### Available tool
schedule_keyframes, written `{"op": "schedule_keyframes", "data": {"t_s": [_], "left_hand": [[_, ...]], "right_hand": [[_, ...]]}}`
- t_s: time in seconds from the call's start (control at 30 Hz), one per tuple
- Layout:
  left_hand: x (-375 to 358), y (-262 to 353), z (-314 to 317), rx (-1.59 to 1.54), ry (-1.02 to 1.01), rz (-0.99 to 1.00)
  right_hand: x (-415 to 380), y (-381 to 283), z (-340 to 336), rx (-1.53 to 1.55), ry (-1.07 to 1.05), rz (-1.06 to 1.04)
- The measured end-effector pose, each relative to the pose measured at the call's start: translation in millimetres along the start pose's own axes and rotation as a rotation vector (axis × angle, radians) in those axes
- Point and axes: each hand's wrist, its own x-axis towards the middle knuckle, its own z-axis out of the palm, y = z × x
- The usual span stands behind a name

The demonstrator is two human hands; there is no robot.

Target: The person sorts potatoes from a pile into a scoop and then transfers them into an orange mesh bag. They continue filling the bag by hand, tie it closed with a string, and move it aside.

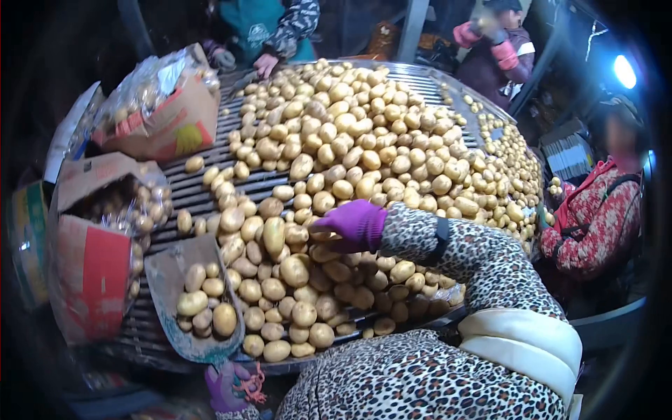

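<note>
My left hand (225, 388), in a purple glove, is closed at the handle end of a worn metal scoop (159, 280) at the lower left. Several potatoes (192, 303) lie in the scoop, which rests on the slatted table. My right hand (353, 226), also purple-gloved, reaches over the big heap of potatoes (364, 157). Its fingers point left, stretched over potatoes and touching them; its underside is hidden. Larger potatoes (295, 270) lie just in front of this hand, between it and the scoop.
Cardboard boxes with plastic liners and potatoes, an upper one (168, 122) and a lower one (94, 262), stand along the left. Slatted bars (199, 183) show between boxes and heap. Co-workers stand at the far side (259, 31), back right (497, 56) and right (595, 217).
</note>
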Motion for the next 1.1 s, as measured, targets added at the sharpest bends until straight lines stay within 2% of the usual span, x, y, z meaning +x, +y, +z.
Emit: {"op": "schedule_keyframes", "data": {"t_s": [0.07, 0.13, 0.17, 0.27, 0.3, 0.4, 0.43, 0.53, 0.57, 0.6, 0.63, 0.67, 0.7, 0.73, 0.8, 0.87, 0.93, 1.03, 1.1], "left_hand": [[1.1, -3.0, 3.1, -0.002, 0.103, -0.059], [4.9, -3.3, 4.8, 0.009, 0.223, -0.140], [6.0, -2.7, -2.9, -0.078, 0.170, -0.263], [3.2, 10.8, 21.8, 0.029, 0.255, -0.145], [1.5, 13.9, 31.8, 0.100, 0.267, -0.021], [2.3, 11.7, 21.7, 0.006, 0.279, -0.196], [-0.2, 14.0, 25.5, -0.014, 0.269, -0.187], [2.7, -0.4, 14.9, 0.167, 0.266, -0.012], [2.7, 2.3, 7.9, 0.105, 0.205, -0.115], [1.9, 4.0, 9.8, 0.119, 0.210, -0.097], [1.6, 4.1, 13.0, 0.131, 0.218, -0.079], [1.3, 4.1, 16.2, 0.144, 0.226, -0.062], [1.4, 5.1, 17.7, 0.147, 0.233, -0.079], [5.0, 7.4, 19.1, 0.142, 0.239, -0.090], [9.3, 9.6, 20.4, 0.140, 0.241, -0.118], [10.8, 10.0, 20.7, 0.132, 0.246, -0.136], [9.5, 9.9, 20.6, 0.123, 0.252, -0.156], [11.1, 12.0, 19.8, 0.122, 0.256, -0.167], [12.4, 9.9, 17.7, 0.111, 0.252, -0.170]], "right_hand": [[21.7, -11.4, -1.2, -0.051, 0.183, -0.065], [46.6, -22.0, -1.1, -0.103, 0.207, -0.171], [60.2, -25.4, 5.4, -0.133, 0.131, -0.175], [93.8, -28.5, 16.7, -0.175, -0.076, -0.170], [105.4, -27.1, 27.1, -0.140, -0.048, -0.139], [84.8, -67.1, -37.6, -0.123, -0.361, -0.102], [92.9, -55.5, -16.8, 0.020, -0.348, 0.037], [100.3, 0.0, 1.4, 0.119, -0.125, -0.168], [106.1, 34.3, -6.2, 0.163, -0.023, -0.231], [101.3, 57.8, -21.9, 0.127, 0.169, -0.089], [91.0, 71.7, -54.0, 0.273, 0.206, 0.127], [99.8, 110.6, -61.9, 0.005, 0.232, 0.330], [95.3, 152.0, -55.0, 0.077, 0.479, 0.441], [84.5, 173.7, -66.1, 0.016, 0.445, 0.560], [77.7, 213.9, -60.7, 0.114, 0.183, 0.772], [75.4, 210.8, -46.5, 0.029, 0.213, 0.738], [91.9, 206.6, -42.3, 0.025, 0.200, 0.813], [99.1, 201.3, -37.5, 0.044, 0.234, 0.721], [105.2, 208.6, -33.2, 0.205, 0.211, 0.579]]}}
